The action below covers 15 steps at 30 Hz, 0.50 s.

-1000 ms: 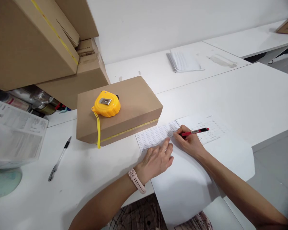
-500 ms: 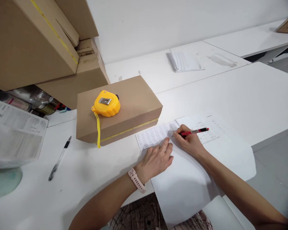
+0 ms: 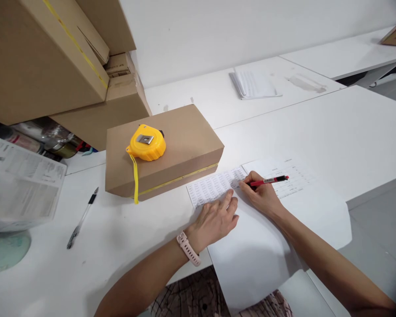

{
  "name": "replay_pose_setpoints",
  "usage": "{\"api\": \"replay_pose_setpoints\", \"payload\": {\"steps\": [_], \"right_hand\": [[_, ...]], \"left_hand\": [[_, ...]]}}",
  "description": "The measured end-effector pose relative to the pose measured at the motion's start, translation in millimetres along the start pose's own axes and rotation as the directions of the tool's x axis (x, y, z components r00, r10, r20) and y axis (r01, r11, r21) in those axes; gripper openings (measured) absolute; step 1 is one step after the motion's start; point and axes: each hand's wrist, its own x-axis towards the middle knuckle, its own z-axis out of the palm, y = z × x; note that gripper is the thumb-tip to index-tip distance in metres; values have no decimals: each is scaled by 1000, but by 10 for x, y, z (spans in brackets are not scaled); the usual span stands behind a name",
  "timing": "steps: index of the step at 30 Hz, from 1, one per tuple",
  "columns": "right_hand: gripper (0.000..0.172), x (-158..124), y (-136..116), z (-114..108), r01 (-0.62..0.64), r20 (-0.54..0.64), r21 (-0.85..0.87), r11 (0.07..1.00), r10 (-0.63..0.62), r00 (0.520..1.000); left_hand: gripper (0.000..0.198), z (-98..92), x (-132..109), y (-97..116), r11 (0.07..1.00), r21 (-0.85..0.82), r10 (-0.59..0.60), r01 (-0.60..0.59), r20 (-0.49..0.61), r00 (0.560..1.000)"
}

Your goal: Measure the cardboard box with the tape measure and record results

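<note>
Between the fingers of my right hand (image 3: pixel 261 193) is a red pen (image 3: pixel 269 180) with a black end, its tip down by a sheet of handwritten rows (image 3: pixel 214 185). My left hand (image 3: pixel 217 219) lies on the paper's lower edge, index finger stretched out and the others loosely bent, holding nothing. A larger white sheet (image 3: pixel 251 259) lies under both hands and hangs over the table's front edge. Just beyond the handwritten sheet rests a closed cardboard box (image 3: pixel 181 136). On top of it is a yellow tape measure (image 3: pixel 148 143) with a yellow strap hanging down.
A clear pen with a black grip (image 3: pixel 82 219) lies on the white table (image 3: pixel 119 273) at left. Printed papers (image 3: pixel 26 180) stand at the far left. Large cardboard boxes (image 3: pixel 46 57) are stacked behind. A paper stack (image 3: pixel 254 83) sits at the back.
Almost nothing differs. Both hands stay in place, and the pen's upper end has shifted very slightly to the right.
</note>
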Motion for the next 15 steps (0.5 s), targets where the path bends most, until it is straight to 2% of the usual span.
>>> {"api": "replay_pose_setpoints", "payload": {"steps": [2, 5, 8, 10, 12, 14, 15], "right_hand": [[27, 4, 9, 9, 7, -25, 2, 1000, -7, 1000], [25, 10, 24, -18, 49, -136, 7, 999, -48, 990], [16, 5, 74, -163, 118, -226, -91, 989, -136, 965], [17, -5, 147, -328, 190, -202, -273, 943, -249, 947], [28, -13, 251, -508, 242, -120, -494, 835, -341, 932], [37, -12, 364, -654, 262, -23, -656, 708, -365, 931], [40, -6, 416, -702, 267, 18, -706, 656, -360, 933]], "left_hand": [[49, -7, 1, -1, 1000, -4, -2, 2, 0, 1000], [48, -20, 4, 0, 1000, -6, -8, 8, 7, 1000], [48, -22, 4, -4, 1000, -3, -15, 16, 22, 1000], [48, -8, 1, -8, 1000, 0, -21, 21, 12, 1000], [48, 19, -2, -10, 1000, 9, -27, 27, -17, 999], [45, 52, -1, -7, 999, 24, -20, 22, -86, 996], [42, 69, 2, -5, 999, 33, -5, 11, -160, 987]]}}
